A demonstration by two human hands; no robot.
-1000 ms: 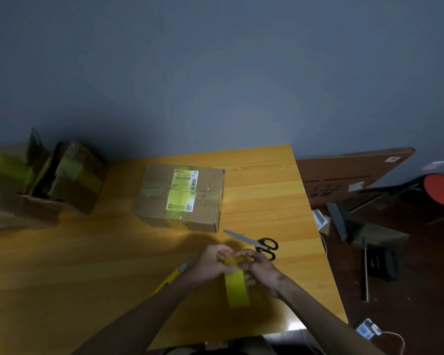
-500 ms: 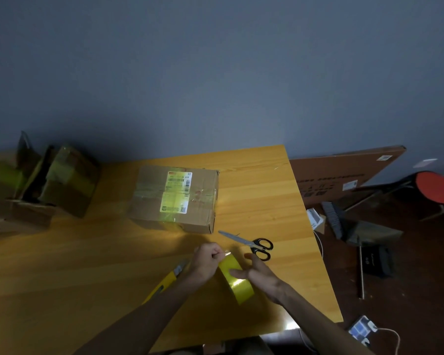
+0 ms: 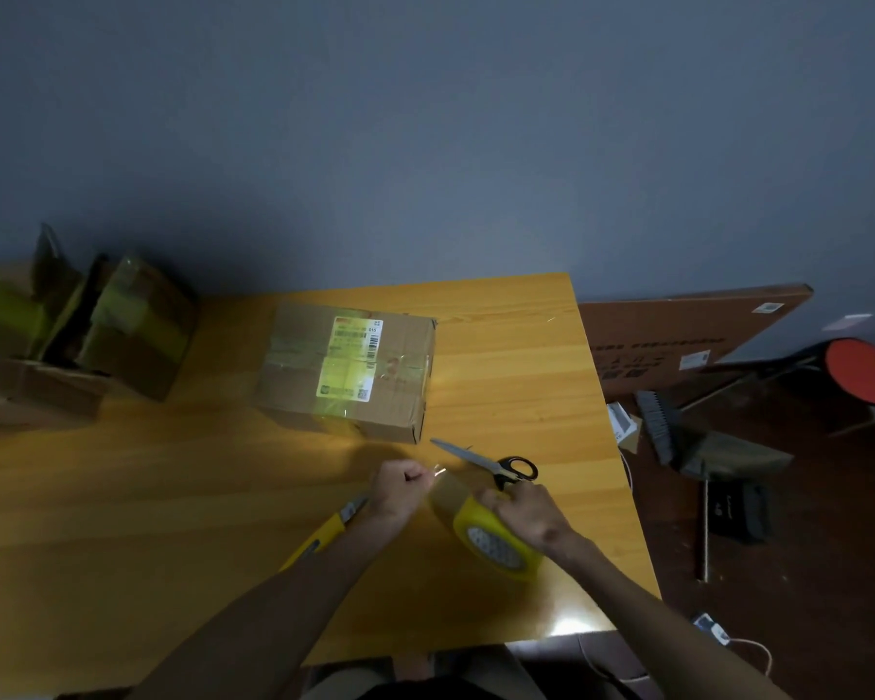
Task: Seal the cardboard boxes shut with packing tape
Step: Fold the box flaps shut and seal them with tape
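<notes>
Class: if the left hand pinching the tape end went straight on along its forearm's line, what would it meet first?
Likely the scissors, blade tip just beyond the left hand; the cardboard box corner lies close behind. Depth unclear.

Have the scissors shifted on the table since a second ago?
No. The scissors still lie with their blade tip just off the near right corner of the labelled box.

table [image 3: 501,356]: glossy wood | box [image 3: 294,386]: matt cardboard | tape roll [image 3: 471,517]: glossy | scissors [image 3: 463,454]: metal blades
</notes>
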